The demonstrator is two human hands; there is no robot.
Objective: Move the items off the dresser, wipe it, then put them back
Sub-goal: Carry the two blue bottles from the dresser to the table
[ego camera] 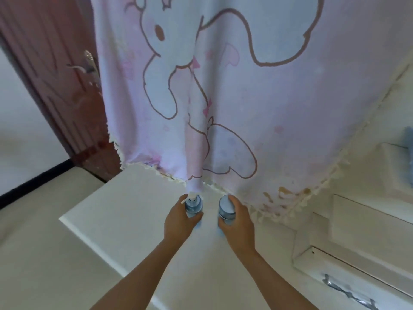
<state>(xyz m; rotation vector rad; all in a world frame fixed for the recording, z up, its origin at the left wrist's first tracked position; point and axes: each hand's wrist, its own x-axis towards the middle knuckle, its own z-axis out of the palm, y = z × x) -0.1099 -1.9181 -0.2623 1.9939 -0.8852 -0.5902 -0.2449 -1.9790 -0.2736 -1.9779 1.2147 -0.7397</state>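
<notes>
Head view: the left hand (178,219) curls round a blue pump bottle (194,208), thumb on its near side, fingers wrapped behind; the right hand (238,221) grips a blue capped jar (226,209) likewise, fingertips over its far edge; both stand upright on the white dresser (107,211), just in front of the hem of the pink cloth (234,97), the bottle under the cloth's central fold, the jar under the hem a little to the right; whether they are being lifted or set down I cannot tell; either way, keep both vertical and move them straight, clear of the cloth's fringe, so the pump head does not snag; hold firmly, since smooth plastic probably slips.
</notes>
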